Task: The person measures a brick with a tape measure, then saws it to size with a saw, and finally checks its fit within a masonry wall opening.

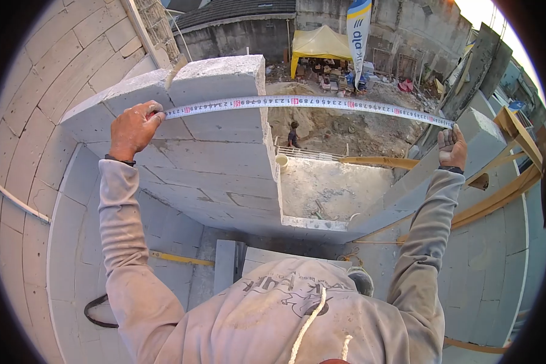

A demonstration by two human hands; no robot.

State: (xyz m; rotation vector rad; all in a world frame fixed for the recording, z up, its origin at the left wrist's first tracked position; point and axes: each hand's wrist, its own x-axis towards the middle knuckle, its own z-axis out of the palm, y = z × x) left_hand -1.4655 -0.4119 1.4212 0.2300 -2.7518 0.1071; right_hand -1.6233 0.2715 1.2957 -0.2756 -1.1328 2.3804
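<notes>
On the left, the person's left hand (134,128) is pressing on the top of the grey block wall (218,151), fingers curled tight and pinching 1 end of the tape measure (309,102) against the block's upper edge. The tape is running out from there to the right, its long axis lying almost level and dipping slightly as it is crossing the open gap between the 2 walls. Far beneath the gap, another person (293,134) is standing on sandy ground. At the far right, the right hand (452,145) is gripping the tape's other end, fingers closed around it, beside the right-hand wall (488,130). Both arms are reaching wide apart, and the tape is spanning between the 2 hands, with neither nearer to it.
</notes>
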